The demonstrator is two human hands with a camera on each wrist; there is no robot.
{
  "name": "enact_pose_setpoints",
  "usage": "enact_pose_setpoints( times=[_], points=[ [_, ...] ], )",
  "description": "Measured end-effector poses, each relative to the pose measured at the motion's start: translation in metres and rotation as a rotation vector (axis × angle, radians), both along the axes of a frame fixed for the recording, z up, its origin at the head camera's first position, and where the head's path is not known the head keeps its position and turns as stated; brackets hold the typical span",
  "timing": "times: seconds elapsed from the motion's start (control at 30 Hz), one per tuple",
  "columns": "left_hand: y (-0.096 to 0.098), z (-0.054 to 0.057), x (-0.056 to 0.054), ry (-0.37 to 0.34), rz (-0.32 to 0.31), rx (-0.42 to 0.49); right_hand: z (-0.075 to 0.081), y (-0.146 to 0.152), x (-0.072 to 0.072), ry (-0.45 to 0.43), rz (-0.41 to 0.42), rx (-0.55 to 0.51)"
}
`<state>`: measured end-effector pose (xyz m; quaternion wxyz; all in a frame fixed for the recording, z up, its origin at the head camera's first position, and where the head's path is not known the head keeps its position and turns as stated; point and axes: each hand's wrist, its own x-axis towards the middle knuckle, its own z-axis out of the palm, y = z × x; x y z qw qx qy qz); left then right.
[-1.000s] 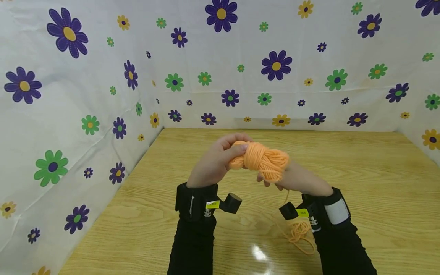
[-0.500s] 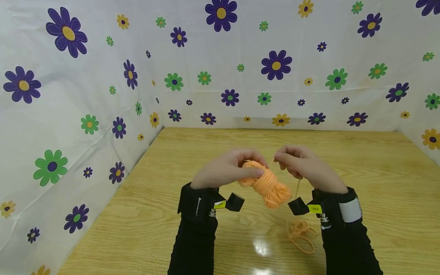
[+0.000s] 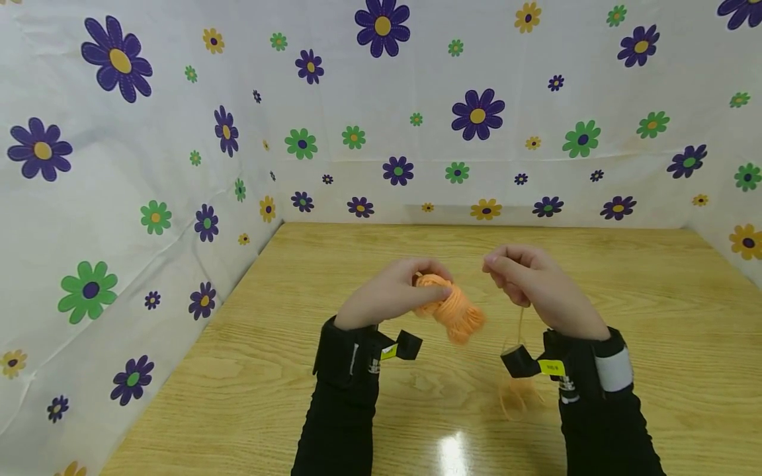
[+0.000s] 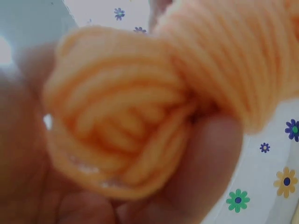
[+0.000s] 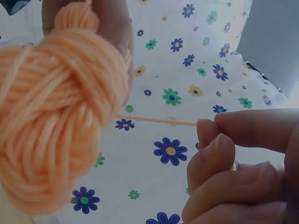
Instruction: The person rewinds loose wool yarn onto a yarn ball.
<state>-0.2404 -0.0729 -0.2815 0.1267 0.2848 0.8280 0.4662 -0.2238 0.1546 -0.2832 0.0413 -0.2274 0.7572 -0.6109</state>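
My left hand [image 3: 395, 291] grips one end of an orange skein of yarn [image 3: 455, 311] above the table, thumb across its near side. Close up in the left wrist view, the skein [image 4: 126, 112] shows looped strands and a wrapped middle band. To its right, my right hand [image 3: 530, 281] pinches a single yarn strand [image 5: 159, 120] between thumb and forefinger, its other fingers curled. That strand runs fairly straight from the skein to the fingertips in the right wrist view. From below the right hand, a loose tail [image 3: 522, 324] hangs toward the table.
Loose loops of orange yarn [image 3: 516, 393] show low over the wooden table [image 3: 250, 370], near the right wrist's camera mount [image 3: 518, 361]. A white cloth with flowers [image 3: 357, 99] rises behind the table and along its left side.
The right hand came out from behind the skein, rose, and moved right with the strand. The skein's free end tilted downward. The loose yarn below has shifted and looks blurred.
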Motion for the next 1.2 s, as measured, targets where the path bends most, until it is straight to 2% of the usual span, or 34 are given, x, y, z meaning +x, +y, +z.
enact_pose_setpoints(
  times=[0.13, 0.57, 0.97, 1.2],
  points=[
    [0.000, -0.001, -0.001, -0.002, 0.068, -0.001, 0.002, 0.001, 0.004, 0.016, 0.002, -0.015],
    [-0.003, -0.004, -0.005, 0.033, 0.230, 0.034, 0.011, 0.001, 0.017, 0.044, -0.005, -0.042],
    [-0.004, -0.005, -0.006, 0.015, 0.384, 0.194, 0.018, 0.001, 0.034, 0.127, 0.048, -0.106],
    [-0.006, -0.004, -0.010, 0.024, 0.504, 0.294, 0.022, -0.001, 0.043, 0.181, 0.089, -0.063]
  ],
)
